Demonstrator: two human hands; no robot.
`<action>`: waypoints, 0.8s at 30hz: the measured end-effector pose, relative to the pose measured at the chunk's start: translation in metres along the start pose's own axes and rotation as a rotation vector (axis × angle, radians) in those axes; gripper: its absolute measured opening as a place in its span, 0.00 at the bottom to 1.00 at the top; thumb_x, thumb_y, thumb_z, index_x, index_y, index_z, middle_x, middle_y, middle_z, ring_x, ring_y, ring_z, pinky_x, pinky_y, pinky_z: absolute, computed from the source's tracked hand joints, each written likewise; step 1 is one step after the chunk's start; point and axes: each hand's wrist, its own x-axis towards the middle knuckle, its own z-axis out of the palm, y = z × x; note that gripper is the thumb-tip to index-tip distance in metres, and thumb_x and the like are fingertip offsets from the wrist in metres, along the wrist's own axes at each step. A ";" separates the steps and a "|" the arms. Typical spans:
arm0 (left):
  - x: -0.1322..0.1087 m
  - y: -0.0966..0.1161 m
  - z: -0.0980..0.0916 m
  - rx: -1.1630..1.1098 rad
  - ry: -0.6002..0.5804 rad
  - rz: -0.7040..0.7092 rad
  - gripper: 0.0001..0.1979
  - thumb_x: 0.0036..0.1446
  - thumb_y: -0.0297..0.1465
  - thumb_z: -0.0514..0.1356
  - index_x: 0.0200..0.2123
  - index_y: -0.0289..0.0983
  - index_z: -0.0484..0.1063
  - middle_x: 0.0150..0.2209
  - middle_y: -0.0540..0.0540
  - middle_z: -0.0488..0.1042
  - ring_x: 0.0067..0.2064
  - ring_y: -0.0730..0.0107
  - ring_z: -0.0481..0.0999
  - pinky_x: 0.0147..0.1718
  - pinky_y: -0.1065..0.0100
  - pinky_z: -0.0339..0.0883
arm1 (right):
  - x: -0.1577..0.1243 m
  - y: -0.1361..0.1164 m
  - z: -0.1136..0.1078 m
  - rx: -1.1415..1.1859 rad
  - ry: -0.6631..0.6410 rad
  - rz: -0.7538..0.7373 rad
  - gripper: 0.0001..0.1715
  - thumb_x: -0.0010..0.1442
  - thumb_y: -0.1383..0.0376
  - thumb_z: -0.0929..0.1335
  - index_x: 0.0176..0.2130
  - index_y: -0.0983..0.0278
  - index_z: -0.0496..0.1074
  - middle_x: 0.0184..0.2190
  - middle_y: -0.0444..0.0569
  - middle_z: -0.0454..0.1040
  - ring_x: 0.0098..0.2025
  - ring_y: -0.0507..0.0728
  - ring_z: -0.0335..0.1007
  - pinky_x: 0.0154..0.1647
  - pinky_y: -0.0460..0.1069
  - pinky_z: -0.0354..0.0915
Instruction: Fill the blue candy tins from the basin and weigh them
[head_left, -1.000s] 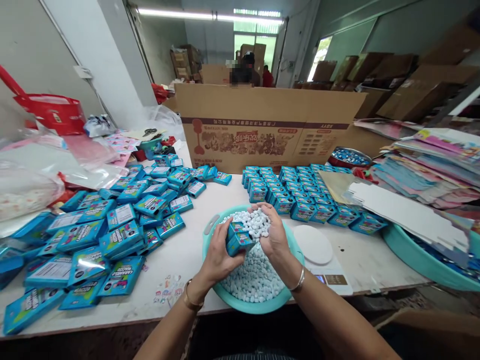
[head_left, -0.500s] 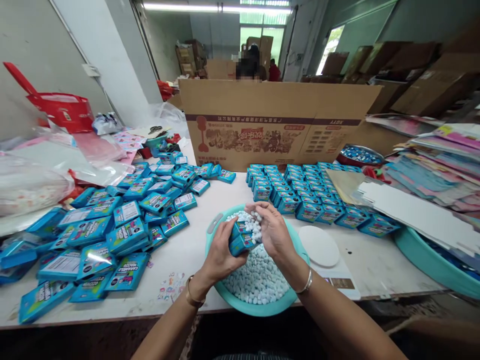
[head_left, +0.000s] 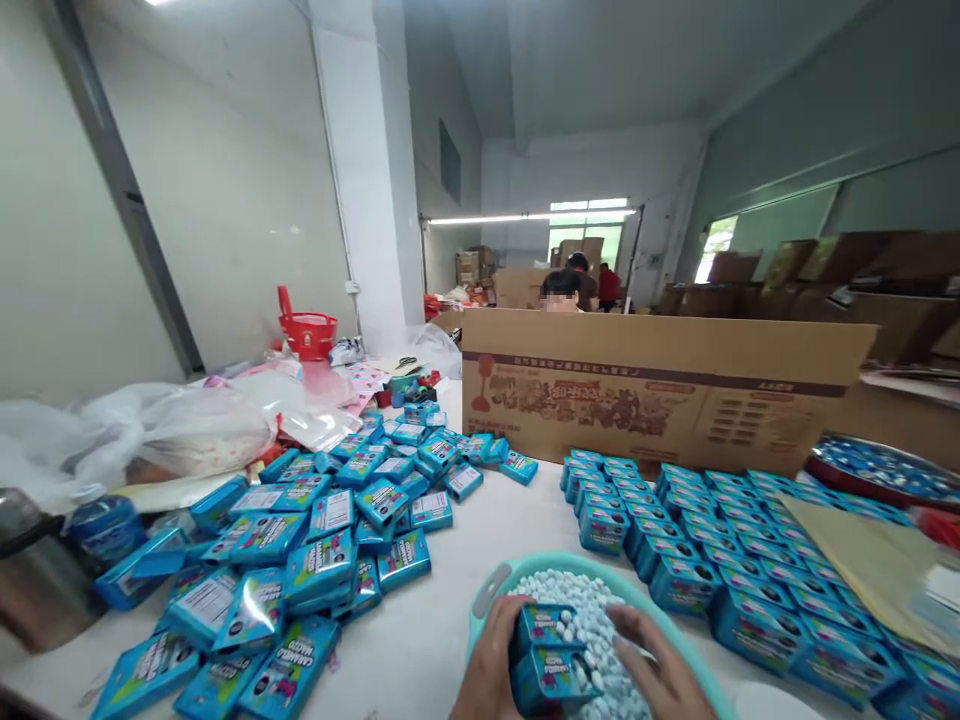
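My left hand (head_left: pixel 489 662) is wrapped round two small blue candy boxes (head_left: pixel 546 630), held one against the other over a turquoise basin (head_left: pixel 501 578). White candies show at the open right ends of the boxes. The basin is filled with pale, pebble-like white candies (head_left: pixel 574 590). To the right of the boxes, over these candies, is my right hand (head_left: pixel 660 668), its fingers apart and slightly curved. The bottom edge of the view cuts off both hands and the lower part of the basin.
Left of the basin lies a loose pile of blue boxes (head_left: pixel 322 565). Rows of upright blue boxes (head_left: pixel 679 570) stand at right. Behind them is a long cardboard carton (head_left: pixel 660 390), with a person beyond. A metal flask (head_left: pixel 41 580) stands far left, a red basket (head_left: pixel 309 337) farther back.
The view has swung up and left, so the hands and basin sit lower. My right hand has moved from the boxes' opening, where it held candies, down to the candies beside them.
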 end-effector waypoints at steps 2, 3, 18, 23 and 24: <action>-0.007 0.017 -0.003 -0.029 0.057 -0.038 0.43 0.35 0.27 0.69 0.58 0.40 0.63 0.54 0.39 0.71 0.56 0.46 0.73 0.58 0.52 0.68 | -0.011 0.019 0.000 -0.407 -0.205 -0.097 0.36 0.52 0.45 0.72 0.56 0.58 0.75 0.63 0.58 0.68 0.68 0.76 0.56 0.68 0.70 0.52; -0.010 0.027 -0.004 -0.044 0.072 -0.060 0.41 0.35 0.26 0.68 0.57 0.40 0.63 0.53 0.40 0.72 0.55 0.48 0.74 0.57 0.52 0.69 | -0.019 0.021 0.003 -0.578 -0.300 -0.135 0.38 0.51 0.46 0.73 0.58 0.58 0.73 0.66 0.59 0.65 0.70 0.77 0.52 0.67 0.73 0.50; -0.016 0.059 -0.021 -0.137 0.045 -0.084 0.34 0.49 0.30 0.66 0.58 0.40 0.57 0.50 0.43 0.72 0.48 0.59 0.77 0.48 0.58 0.75 | -0.024 -0.022 0.016 -0.362 -0.340 0.039 0.10 0.55 0.58 0.72 0.35 0.60 0.72 0.33 0.45 0.76 0.38 0.58 0.71 0.41 0.52 0.65; -0.007 0.073 -0.025 0.051 -0.041 -0.033 0.34 0.47 0.27 0.65 0.59 0.38 0.60 0.56 0.39 0.69 0.58 0.51 0.71 0.59 0.50 0.66 | -0.025 -0.056 0.013 0.402 -0.027 0.412 0.22 0.45 0.54 0.77 0.34 0.60 0.68 0.25 0.40 0.71 0.21 0.50 0.63 0.18 0.44 0.53; -0.004 0.076 -0.023 0.088 -0.065 -0.028 0.34 0.47 0.26 0.64 0.59 0.38 0.61 0.57 0.39 0.69 0.59 0.50 0.70 0.60 0.49 0.64 | -0.025 -0.065 0.015 0.541 0.042 0.443 0.22 0.44 0.55 0.77 0.34 0.60 0.68 0.25 0.40 0.71 0.21 0.49 0.63 0.17 0.43 0.52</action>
